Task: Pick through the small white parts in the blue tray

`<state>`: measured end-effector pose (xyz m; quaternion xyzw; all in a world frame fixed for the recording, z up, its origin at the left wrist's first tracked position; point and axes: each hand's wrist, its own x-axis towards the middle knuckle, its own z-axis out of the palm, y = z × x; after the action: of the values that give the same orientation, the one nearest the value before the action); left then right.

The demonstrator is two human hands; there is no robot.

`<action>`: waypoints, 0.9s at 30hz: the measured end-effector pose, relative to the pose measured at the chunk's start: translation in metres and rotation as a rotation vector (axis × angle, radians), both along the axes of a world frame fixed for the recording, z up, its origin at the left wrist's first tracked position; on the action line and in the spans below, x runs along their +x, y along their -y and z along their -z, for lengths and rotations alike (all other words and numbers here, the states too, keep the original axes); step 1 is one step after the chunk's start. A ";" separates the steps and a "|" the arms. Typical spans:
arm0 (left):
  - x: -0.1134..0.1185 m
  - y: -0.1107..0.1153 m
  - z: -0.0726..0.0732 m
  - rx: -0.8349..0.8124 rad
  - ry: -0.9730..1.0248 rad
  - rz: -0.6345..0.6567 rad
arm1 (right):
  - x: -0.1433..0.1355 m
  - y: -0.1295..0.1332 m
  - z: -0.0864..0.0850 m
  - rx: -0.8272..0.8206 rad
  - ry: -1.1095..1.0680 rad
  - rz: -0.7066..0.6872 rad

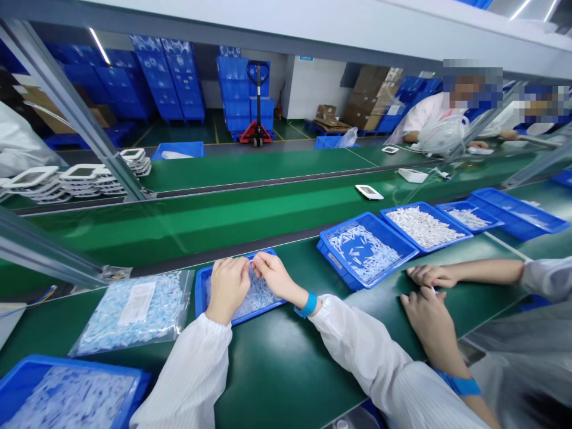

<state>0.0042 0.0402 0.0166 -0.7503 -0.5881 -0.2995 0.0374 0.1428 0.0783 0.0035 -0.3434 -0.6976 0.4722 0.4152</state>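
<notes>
My left hand (229,287) and my right hand (274,275) meet over a small blue tray (236,316) of pale, translucent pieces (258,295). Both have their fingers pinched, the fingertips almost touching each other. Whatever sits between them is too small to make out. A blue band circles my right wrist. To the left of the tray lies a clear plastic bag (166,304) full of light-blue and white small parts, with a white label on it.
A blue bin (142,387) of pale parts stands at front left. More blue bins (342,271) hold small parts on the right, beside a co-worker's hands (431,310). Behind runs a green conveyor (250,208) carrying a white panel (369,192). A metal post (75,98) rises at left.
</notes>
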 end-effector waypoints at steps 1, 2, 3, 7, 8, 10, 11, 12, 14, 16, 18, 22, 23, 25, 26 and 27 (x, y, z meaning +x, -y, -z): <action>0.000 0.000 0.000 0.022 -0.004 0.019 | 0.001 0.001 -0.001 0.007 0.020 -0.008; 0.000 0.000 0.000 0.045 -0.007 0.038 | 0.001 0.002 -0.003 0.022 0.049 -0.009; 0.000 0.000 0.000 0.065 -0.010 0.054 | 0.002 0.003 -0.004 0.044 0.085 -0.003; 0.001 0.001 0.000 0.101 -0.010 0.081 | 0.003 0.007 -0.007 0.142 0.183 0.036; 0.001 0.001 0.000 0.105 -0.009 0.081 | 0.003 0.007 -0.007 0.151 0.189 0.038; 0.002 0.001 -0.001 0.116 -0.014 0.079 | 0.002 0.008 -0.006 0.156 0.192 0.035; 0.003 0.002 -0.001 0.121 -0.020 0.077 | 0.002 0.008 -0.006 0.155 0.195 0.032; 0.003 0.002 -0.001 0.126 -0.030 0.074 | 0.002 0.008 -0.005 0.153 0.200 0.028; 0.003 0.003 -0.001 0.135 -0.051 0.060 | 0.001 0.007 -0.005 0.149 0.211 0.022; 0.004 0.003 -0.002 0.140 -0.070 0.048 | 0.001 0.007 -0.004 0.142 0.215 0.016; 0.004 0.003 -0.002 0.144 -0.079 0.045 | 0.001 0.006 -0.003 0.128 0.201 0.006; 0.005 0.004 -0.003 0.152 -0.084 0.050 | 0.001 0.005 -0.001 0.094 0.151 -0.023; 0.005 0.004 -0.003 0.157 -0.087 0.047 | 0.001 0.004 -0.001 0.090 0.142 -0.030; 0.005 0.004 -0.003 0.165 -0.098 0.031 | 0.000 0.004 0.000 0.084 0.141 -0.038; 0.005 0.005 -0.003 0.167 -0.105 0.022 | 0.000 0.004 0.000 0.082 0.150 -0.037; 0.005 0.005 -0.003 0.168 -0.112 0.016 | 0.000 0.005 0.000 0.081 0.162 -0.034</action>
<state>0.0093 0.0354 0.0197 -0.7649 -0.5518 -0.3055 0.1305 0.1432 0.0735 0.0031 -0.3516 -0.7531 0.4214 0.3629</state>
